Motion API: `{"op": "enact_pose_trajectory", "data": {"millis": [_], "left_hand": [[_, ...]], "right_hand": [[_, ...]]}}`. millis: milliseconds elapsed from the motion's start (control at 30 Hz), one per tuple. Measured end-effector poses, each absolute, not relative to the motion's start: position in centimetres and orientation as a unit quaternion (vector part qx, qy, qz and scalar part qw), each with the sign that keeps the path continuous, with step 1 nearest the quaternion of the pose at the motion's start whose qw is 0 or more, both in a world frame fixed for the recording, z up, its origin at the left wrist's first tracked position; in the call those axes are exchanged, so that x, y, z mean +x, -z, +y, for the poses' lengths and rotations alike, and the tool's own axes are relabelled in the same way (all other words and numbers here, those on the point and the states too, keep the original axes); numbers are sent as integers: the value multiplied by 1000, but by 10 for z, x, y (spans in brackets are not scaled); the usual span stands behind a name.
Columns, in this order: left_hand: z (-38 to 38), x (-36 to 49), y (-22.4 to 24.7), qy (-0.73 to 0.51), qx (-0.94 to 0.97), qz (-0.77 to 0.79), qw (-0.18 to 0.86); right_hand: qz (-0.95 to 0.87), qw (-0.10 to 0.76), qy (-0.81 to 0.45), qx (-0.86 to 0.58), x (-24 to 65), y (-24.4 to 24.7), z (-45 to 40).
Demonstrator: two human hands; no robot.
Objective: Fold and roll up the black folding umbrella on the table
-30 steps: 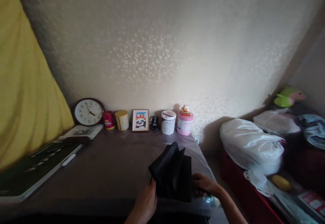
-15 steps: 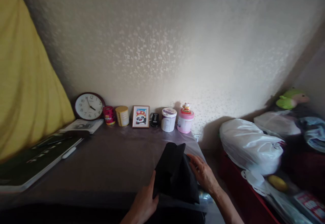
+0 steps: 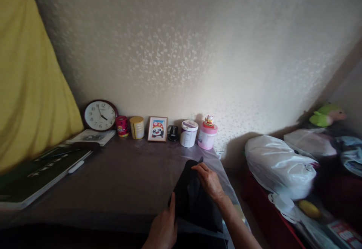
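Note:
A piece of black fabric (image 3: 189, 200), folded and creased, lies tilted over the right front part of the table. Whether it is a bag or a garment I cannot tell. My left hand (image 3: 163, 224) grips its lower left edge, one finger stretched along the side and the others partly hidden. At the upper edge my right hand (image 3: 208, 179) pinches the fabric between thumb and fingers. The right forearm crosses over the fabric's right side.
Along the wall stand a clock (image 3: 100, 115), a red can (image 3: 122, 126), a yellow tin (image 3: 137, 127), a panda picture frame (image 3: 157, 129) and two tubs (image 3: 188, 134). A green board (image 3: 42, 173) lies left. White plastic bags (image 3: 278, 166) are right, beyond the table edge.
My right hand has moved up and left, from the fabric's right side to its top edge. The raised upper flap is now folded lower. My left hand stays on the left edge.

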State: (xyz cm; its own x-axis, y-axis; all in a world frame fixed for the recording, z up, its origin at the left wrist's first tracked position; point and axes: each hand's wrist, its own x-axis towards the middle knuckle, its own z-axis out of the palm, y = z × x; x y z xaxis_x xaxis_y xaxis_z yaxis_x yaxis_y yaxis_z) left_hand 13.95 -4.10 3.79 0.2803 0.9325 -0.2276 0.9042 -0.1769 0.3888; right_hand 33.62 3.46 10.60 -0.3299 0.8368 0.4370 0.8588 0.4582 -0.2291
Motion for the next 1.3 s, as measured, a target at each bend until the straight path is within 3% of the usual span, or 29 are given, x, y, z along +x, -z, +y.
{"op": "enact_pose_trajectory", "data": {"millis": [167, 433, 667, 833, 1100, 1300], "left_hand": [[-49, 150, -44, 5, 764, 609, 213], [-49, 151, -45, 27, 765, 601, 231], [-48, 141, -43, -83, 809, 569, 126], [-38, 150, -34, -127, 848, 504, 101], [-36, 153, -13, -104, 819, 558, 80], [-37, 159, -17, -80, 806, 580, 88]], "right_hand": [[-817, 267, 25, -510, 305, -89, 56], [-833, 192, 57, -515, 282, -47, 64], [-844, 170, 57, -506, 283, -48, 67], [-842, 192, 31, -504, 283, -40, 71], [-845, 294, -41, -445, 289, -45, 49], [-857, 289, -58, -423, 298, -37, 36]]}}
